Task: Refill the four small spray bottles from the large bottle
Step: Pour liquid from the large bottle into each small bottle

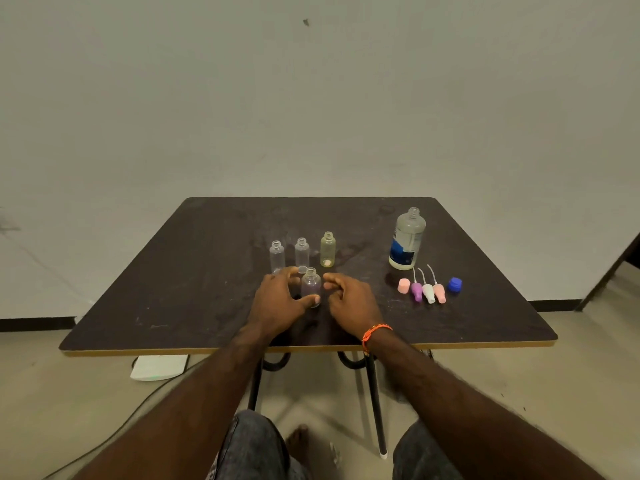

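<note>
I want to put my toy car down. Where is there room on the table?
The table is bare left of the small bottles and across the back. It is crowded in the middle around the hands and at the right by the large bottle and spray tops.

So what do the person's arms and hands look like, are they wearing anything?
Both arms are bare right up to the bottom of the picture, with no sleeves and no gloves. The left hand has nothing on it that shows: no ring, watch or band. The right hand has a thin orange braided bracelet round its wrist, with a few darker threads in it. Fingernails look short and plain.
</note>
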Motion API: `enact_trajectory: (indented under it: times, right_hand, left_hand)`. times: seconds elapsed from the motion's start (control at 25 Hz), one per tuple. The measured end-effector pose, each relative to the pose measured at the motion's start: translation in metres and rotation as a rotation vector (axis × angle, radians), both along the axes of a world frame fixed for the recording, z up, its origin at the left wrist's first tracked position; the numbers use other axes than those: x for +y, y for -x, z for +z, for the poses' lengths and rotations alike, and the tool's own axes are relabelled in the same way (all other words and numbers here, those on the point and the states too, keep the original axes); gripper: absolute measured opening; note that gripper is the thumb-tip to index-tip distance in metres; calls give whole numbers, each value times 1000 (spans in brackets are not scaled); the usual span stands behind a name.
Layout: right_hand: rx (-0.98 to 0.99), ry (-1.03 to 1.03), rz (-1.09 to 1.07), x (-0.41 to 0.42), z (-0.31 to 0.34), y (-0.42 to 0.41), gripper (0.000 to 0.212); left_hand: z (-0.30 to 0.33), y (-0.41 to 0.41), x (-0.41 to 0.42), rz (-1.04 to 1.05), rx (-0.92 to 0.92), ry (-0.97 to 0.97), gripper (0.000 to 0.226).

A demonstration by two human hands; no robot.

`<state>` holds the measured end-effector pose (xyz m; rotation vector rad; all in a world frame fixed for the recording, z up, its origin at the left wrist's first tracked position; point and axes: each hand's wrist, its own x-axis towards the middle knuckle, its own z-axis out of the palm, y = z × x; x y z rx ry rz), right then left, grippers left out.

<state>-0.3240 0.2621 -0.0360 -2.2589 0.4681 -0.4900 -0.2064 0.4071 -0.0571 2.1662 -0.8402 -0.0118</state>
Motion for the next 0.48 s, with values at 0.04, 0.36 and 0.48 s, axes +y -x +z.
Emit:
enact_trajectory:
  times: [0.04, 0.36, 0.48]
  right_hand:
    - [1, -3, -8, -4, 1, 3, 48]
    - [-186, 63, -254, -72, 25, 32, 25]
    - [-233, 105, -401, -116, 42, 40, 26]
  left_hand:
    - [1, 1, 2, 14, -1, 6, 86]
    - [48, 9, -14, -35, -481, 188, 70]
    - [72, 7, -56, -132, -501, 145, 74]
